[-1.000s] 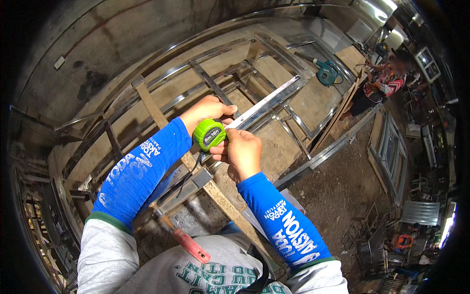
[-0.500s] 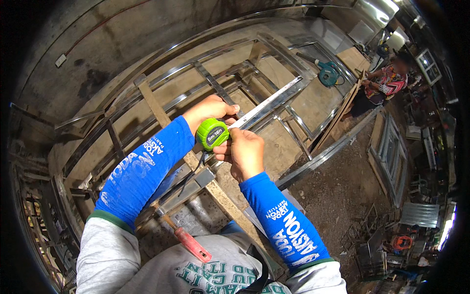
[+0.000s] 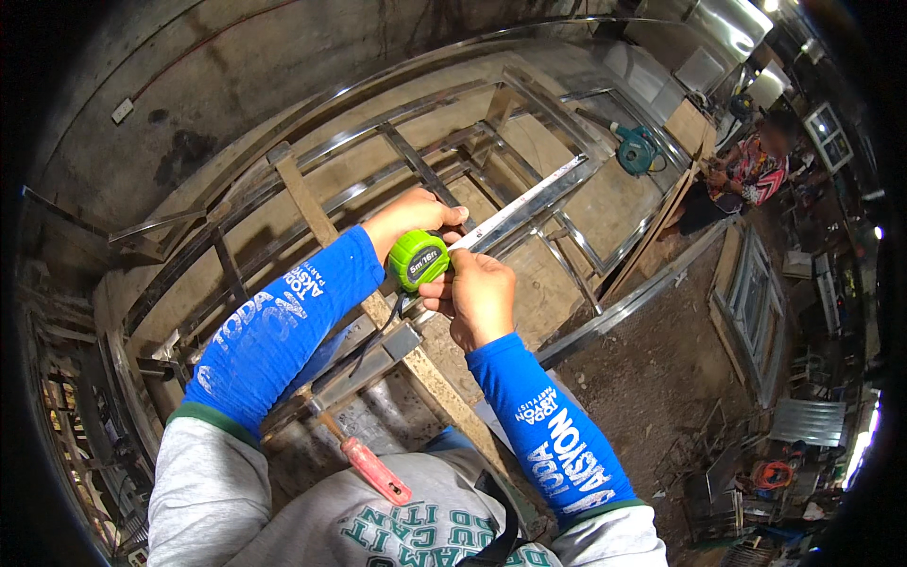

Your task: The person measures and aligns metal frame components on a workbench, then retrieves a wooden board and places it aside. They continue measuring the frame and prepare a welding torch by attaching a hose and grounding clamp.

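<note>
A bright green tape measure (image 3: 419, 260) sits between my two hands, its white blade (image 3: 529, 196) drawn out along a shiny metal bar of a frame (image 3: 557, 189) toward the upper right. My right hand (image 3: 480, 295) holds the case, with fingers curled under its lower right side and the thumb by the blade's mouth. Just above the case, my left hand (image 3: 416, 217) is closed around the end of a dark metal crossbar (image 3: 408, 151), thumb on top. Its other fingers are partly hidden behind the tape measure. A black strap (image 3: 378, 335) hangs from the case.
Under the frame runs a wooden bar (image 3: 307, 198). Close to my body lies a red-handled tool (image 3: 376, 470). A teal power blower (image 3: 635, 148) rests beyond the frame. Another person (image 3: 746, 175) sits at the far right, near a leaning metal window frame (image 3: 756, 307).
Both hands and the tape measure sit slightly farther right in the picture, along with a small shift of the whole view. Each hand keeps its hold.
</note>
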`<state>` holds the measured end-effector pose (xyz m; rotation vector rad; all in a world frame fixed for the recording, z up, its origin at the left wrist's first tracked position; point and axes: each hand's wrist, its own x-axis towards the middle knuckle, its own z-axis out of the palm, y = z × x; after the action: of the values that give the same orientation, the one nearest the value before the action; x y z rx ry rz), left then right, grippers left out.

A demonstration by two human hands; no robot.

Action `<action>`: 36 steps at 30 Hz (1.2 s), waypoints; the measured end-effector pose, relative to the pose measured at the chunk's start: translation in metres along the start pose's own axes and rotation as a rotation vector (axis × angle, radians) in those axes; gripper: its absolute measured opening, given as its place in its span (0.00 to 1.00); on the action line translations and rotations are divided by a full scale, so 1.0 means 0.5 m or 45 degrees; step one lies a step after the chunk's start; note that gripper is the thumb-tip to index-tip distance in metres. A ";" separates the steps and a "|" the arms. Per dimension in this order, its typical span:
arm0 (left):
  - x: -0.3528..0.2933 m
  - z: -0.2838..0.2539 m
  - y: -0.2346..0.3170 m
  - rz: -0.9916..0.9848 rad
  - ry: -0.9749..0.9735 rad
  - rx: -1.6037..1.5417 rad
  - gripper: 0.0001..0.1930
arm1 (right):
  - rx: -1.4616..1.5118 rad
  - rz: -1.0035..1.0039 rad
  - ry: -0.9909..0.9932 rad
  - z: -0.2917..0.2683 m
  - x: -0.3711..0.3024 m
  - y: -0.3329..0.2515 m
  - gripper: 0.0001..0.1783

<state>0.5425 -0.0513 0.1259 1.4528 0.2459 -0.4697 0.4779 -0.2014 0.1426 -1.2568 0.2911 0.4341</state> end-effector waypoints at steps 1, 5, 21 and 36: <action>0.001 0.001 0.001 -0.008 0.004 0.000 0.15 | -0.021 0.005 0.002 -0.001 -0.002 -0.002 0.15; -0.003 0.002 0.008 -0.011 0.045 0.039 0.16 | -0.077 0.027 0.009 0.003 -0.006 -0.009 0.15; 0.015 0.003 0.007 0.005 0.035 0.094 0.17 | -0.080 0.039 0.002 0.003 -0.008 -0.012 0.15; 0.030 0.002 0.005 0.015 0.035 0.165 0.18 | -0.027 -0.012 -0.042 0.004 -0.016 -0.006 0.13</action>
<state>0.5567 -0.0543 0.1216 1.5876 0.2323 -0.4630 0.4723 -0.2016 0.1490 -1.2700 0.2528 0.4502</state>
